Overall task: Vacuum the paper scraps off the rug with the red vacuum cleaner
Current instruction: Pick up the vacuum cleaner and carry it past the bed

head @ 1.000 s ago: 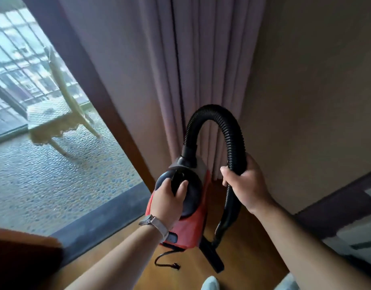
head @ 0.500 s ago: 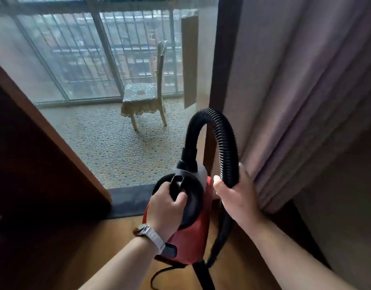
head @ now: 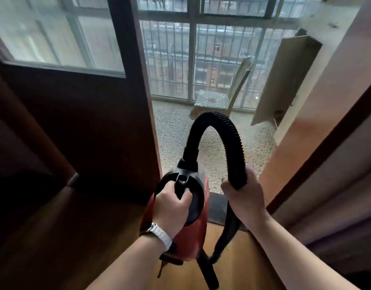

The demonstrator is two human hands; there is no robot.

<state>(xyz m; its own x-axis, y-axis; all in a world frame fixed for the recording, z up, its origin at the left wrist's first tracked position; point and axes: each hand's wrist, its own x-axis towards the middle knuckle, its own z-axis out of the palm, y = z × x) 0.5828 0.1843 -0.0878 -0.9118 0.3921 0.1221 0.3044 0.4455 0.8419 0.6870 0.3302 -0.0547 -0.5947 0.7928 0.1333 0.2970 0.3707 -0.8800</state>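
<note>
The red vacuum cleaner [head: 191, 237] is off the ground in your hands. It hangs over the wooden floor [head: 232, 258] just inside the balcony threshold, and that is where trouble could start. Its nozzle [head: 207, 271] dangles below the body with neither hand on it. Turn sharply and it could swing into the dark door [head: 86, 122] on your left or catch the curtain [head: 337, 206] on your right. A short cord [head: 160, 268] trails from the underside and could snag as you walk. The hose [head: 228, 130] arches high in a tight loop, so pulling its two ends apart too hard may kink it or work it loose at the collar on top of the body. No rug or paper scraps show here, so I judge you have yet to carry the machine to them. While you face the balcony, you could also miss what lies underfoot.

Your left hand [head: 170, 208], with a watch [head: 161, 235] at the wrist, is wrapped round the black handle [head: 181, 183] on top of the body and takes the weight. The red body hangs below that fist and just to its right. Your right hand [head: 243, 195] grips the hose on its downward run, beside the body and about level with the handle, fingers curled fully round it. Beyond the threshold a chair [head: 214, 99] stands on the balcony, well apart from you.
</note>
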